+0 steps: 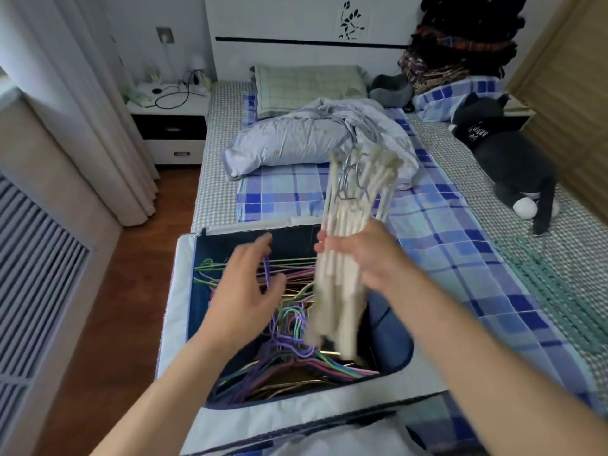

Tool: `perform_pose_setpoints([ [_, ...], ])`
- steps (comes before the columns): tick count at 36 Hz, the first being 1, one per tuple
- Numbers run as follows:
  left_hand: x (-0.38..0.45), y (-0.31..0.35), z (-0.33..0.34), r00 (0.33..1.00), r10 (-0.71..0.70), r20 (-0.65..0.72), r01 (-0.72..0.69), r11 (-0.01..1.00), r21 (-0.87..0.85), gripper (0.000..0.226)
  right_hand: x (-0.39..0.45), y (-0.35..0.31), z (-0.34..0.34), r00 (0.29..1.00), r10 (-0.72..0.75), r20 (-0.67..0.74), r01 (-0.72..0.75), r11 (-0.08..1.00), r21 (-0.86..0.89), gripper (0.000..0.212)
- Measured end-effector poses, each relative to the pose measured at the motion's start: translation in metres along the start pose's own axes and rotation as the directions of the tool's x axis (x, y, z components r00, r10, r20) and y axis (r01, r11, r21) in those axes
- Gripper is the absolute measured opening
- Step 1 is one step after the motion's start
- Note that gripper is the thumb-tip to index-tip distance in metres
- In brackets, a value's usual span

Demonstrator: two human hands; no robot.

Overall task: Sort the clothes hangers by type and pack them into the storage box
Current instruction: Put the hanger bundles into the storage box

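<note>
Bedside, right hand (358, 255) grips cream hangers (345, 245) upright.

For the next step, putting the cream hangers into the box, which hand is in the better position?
Probably the right hand: it already grips the bundle of cream hangers above the storage box. The left hand is open, holds nothing, and hovers over the coloured hangers inside.

Plush cat's (503, 149) white shirt print is unreadable.

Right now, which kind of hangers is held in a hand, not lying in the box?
The cream-white hangers, a bundle gripped by the right hand. The thin coloured hangers lie in the storage box.
</note>
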State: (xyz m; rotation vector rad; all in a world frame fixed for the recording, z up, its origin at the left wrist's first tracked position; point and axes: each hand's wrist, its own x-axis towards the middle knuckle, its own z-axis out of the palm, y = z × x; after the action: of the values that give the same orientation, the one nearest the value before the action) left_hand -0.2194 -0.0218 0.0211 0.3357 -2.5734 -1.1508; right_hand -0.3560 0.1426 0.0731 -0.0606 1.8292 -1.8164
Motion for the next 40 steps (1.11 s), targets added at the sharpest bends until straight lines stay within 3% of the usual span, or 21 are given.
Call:
perform_pose_setpoints([
  [2,0.019,0.001,-0.014,0.991,0.081,-0.106,-0.062,0.983,0.171,0.076,0.000,-0.026,-0.031,0.979,0.088,0.185,-0.050,0.979,-0.200,0.024],
  [4,0.042,0.005,-0.024,0.975,0.210,-0.066,-0.174,0.919,0.354,0.093,0.002,-0.045,-0.054,0.903,0.226,0.365,-0.101,0.938,-0.332,0.025],
  [8,0.079,0.021,-0.029,0.939,0.295,0.175,-0.342,0.762,0.549,0.112,-0.001,-0.059,-0.060,0.602,0.469,0.646,-0.211,0.874,-0.437,0.026],
  [11,0.081,0.033,-0.020,0.838,0.323,0.440,-0.538,0.623,0.567,0.103,-0.005,-0.048,-0.055,0.429,0.563,0.707,-0.192,0.821,-0.537,0.026],
  [13,0.068,0.036,-0.013,0.796,0.318,0.514,-0.574,0.664,0.479,0.086,-0.005,-0.041,-0.055,0.346,0.610,0.713,-0.174,0.789,-0.590,0.027],
  [15,0.049,0.037,-0.009,0.819,0.263,0.510,-0.480,0.801,0.358,0.076,-0.003,-0.041,-0.057,0.294,0.639,0.711,-0.176,0.768,-0.616,0.029],
  [17,0.035,0.035,-0.003,0.845,0.274,0.459,-0.439,0.845,0.303,0.075,0.002,-0.042,-0.057,0.267,0.653,0.709,-0.162,0.755,-0.635,0.028],
  [20,0.031,0.035,0.003,0.876,0.296,0.381,-0.429,0.839,0.334,0.074,0.013,-0.045,-0.053,0.269,0.659,0.702,-0.123,0.746,-0.654,0.026],
  [26,0.058,0.027,0.001,0.939,0.136,0.316,-0.266,0.869,0.418,0.067,0.031,-0.047,-0.036,0.332,0.615,0.715,-0.112,0.778,-0.618,0.021],
  [29,0.068,0.011,0.011,0.942,0.118,0.313,-0.216,0.929,0.301,0.057,0.033,-0.038,-0.027,0.371,0.611,0.699,-0.160,0.784,-0.600,0.019],
  [31,0.067,0.006,0.018,0.934,0.115,0.339,-0.185,0.966,0.181,0.044,0.030,-0.032,-0.025,0.418,0.614,0.670,-0.240,0.786,-0.570,0.021],
  [33,0.062,0.004,0.025,0.931,0.088,0.354,-0.128,0.987,0.092,0.037,0.023,-0.033,-0.028,0.512,0.596,0.619,-0.296,0.798,-0.524,0.018],
  [35,0.056,0.002,0.032,0.922,0.046,0.384,-0.074,0.995,0.060,0.038,0.018,-0.040,-0.035,0.593,0.588,0.550,-0.252,0.784,-0.567,0.019],
  [36,0.052,-0.001,0.036,0.912,0.012,0.410,-0.046,0.996,0.073,0.040,0.017,-0.045,-0.039,0.630,0.582,0.513,-0.145,0.738,-0.659,0.023],
  [37,0.049,-0.005,0.041,0.900,-0.021,0.436,-0.017,0.996,0.084,0.042,0.017,-0.050,-0.044,0.682,0.567,0.462,0.016,0.620,-0.785,0.029],
  [39,0.045,-0.019,0.054,0.868,-0.127,0.480,0.069,0.988,0.138,0.044,0.019,-0.062,-0.053,0.801,0.476,0.363,0.287,0.228,-0.931,0.040],
  [40,0.042,-0.027,0.059,0.852,-0.184,0.490,0.117,0.980,0.164,0.039,0.023,-0.065,-0.056,0.852,0.404,0.334,0.326,0.091,-0.941,0.043],
])
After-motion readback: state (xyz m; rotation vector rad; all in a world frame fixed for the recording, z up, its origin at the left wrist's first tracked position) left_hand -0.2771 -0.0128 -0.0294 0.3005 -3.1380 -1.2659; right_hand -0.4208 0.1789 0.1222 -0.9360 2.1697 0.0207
